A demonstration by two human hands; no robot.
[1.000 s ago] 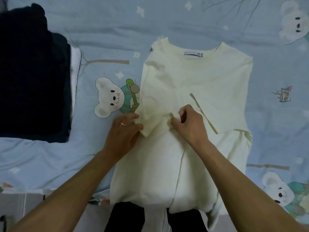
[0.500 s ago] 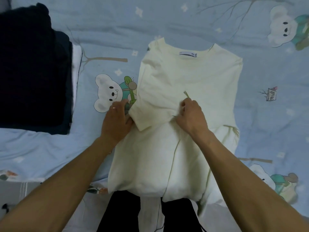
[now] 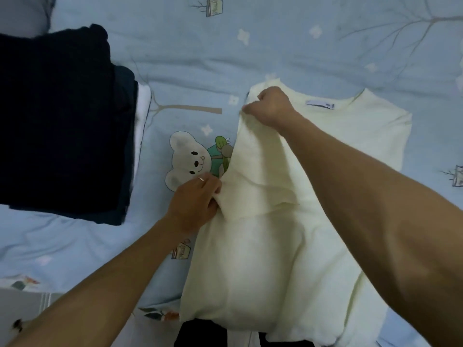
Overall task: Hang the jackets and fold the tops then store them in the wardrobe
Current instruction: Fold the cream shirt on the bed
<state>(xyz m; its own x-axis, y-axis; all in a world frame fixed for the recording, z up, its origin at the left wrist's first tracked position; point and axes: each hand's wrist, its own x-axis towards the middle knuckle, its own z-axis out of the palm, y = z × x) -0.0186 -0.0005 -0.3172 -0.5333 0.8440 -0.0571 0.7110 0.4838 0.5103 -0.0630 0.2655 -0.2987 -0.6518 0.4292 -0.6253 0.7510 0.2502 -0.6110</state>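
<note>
Head view looks down on a bed. Nearest the camera, the hem of a pale yellow top hangs toward the bed's edge, with two forearms reaching out over it. The top lies flat on the blue bear-print quilt, collar pointing away, and both of its sides already look turned in toward the middle.

Next out, the left hand sits at the top's left edge. Its fingers are curled and pinch the cloth where the folded sleeve meets the body; a ring shows on one finger. Just beyond its knuckles lies a printed bear on the quilt. Well off to that hand's left rests a stack of dark folded clothes, with a strip of white cloth showing along its near side.

Farther out, the right hand crosses over the top to the left shoulder. It is closed into a fist around the cloth there, beside the collar and its label.

My reading is that the fold of the tops is in hand, with the left side panel being squared up. The next move likely calls for pulling that edge straight between both hands, laying it down flat, then bringing the hem up toward the collar. Storing in the wardrobe is not yet done.
</note>
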